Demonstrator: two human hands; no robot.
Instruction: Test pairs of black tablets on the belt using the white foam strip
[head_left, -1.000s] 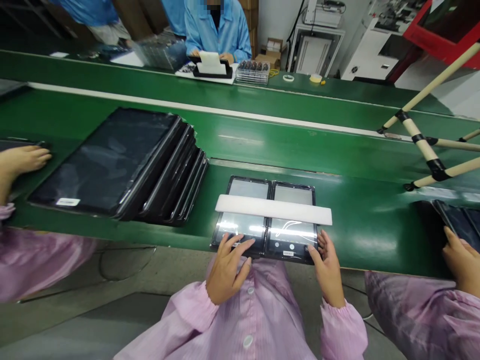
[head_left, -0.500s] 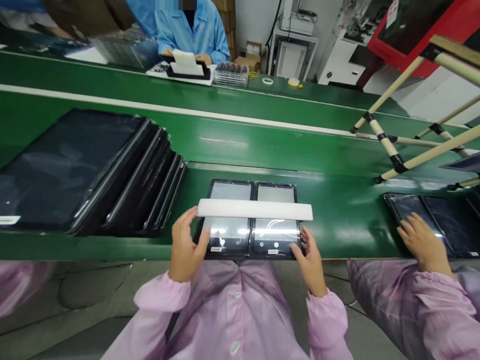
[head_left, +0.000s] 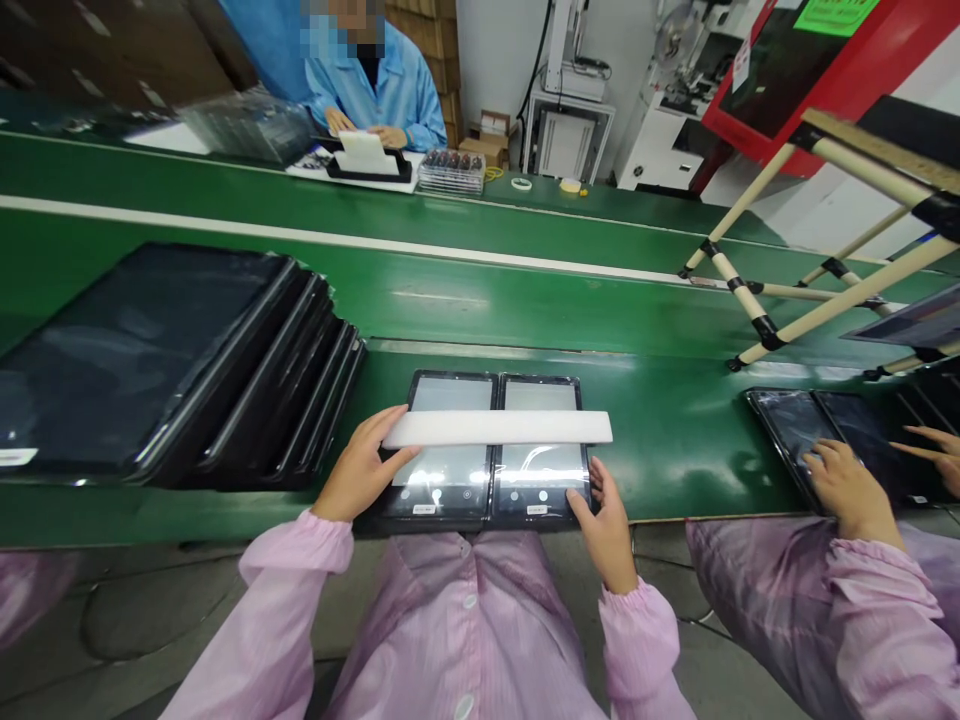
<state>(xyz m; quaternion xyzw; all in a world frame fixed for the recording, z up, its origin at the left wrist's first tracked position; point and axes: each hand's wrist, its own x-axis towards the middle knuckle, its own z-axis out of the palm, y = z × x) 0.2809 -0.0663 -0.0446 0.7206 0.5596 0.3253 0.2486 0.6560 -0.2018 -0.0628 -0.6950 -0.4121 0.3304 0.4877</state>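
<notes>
Two tablets lie side by side on the green bench with lit pale screens, the left tablet (head_left: 442, 480) and the right tablet (head_left: 538, 470). Across both rests a long white foam strip (head_left: 499, 428). My left hand (head_left: 364, 465) has its fingers and thumb closed about the strip's left end, over the left tablet's edge. My right hand (head_left: 604, 520) grips the lower right corner of the right tablet, thumb on the screen and fingers along the side edge.
To the left leans a stack of dark film-covered tablets (head_left: 150, 350). At right, a co-worker's hand (head_left: 851, 485) touches another tablet (head_left: 787, 430). A beige pipe frame (head_left: 739, 290) stands beyond. Across the bench (head_left: 450, 270), a person in blue (head_left: 412, 90) sits behind a plastic tray (head_left: 452, 172).
My left hand has swung up and closed on the foam strip's left end. My right hand keeps its place at the right tablet. The camera view has tilted up slightly.
</notes>
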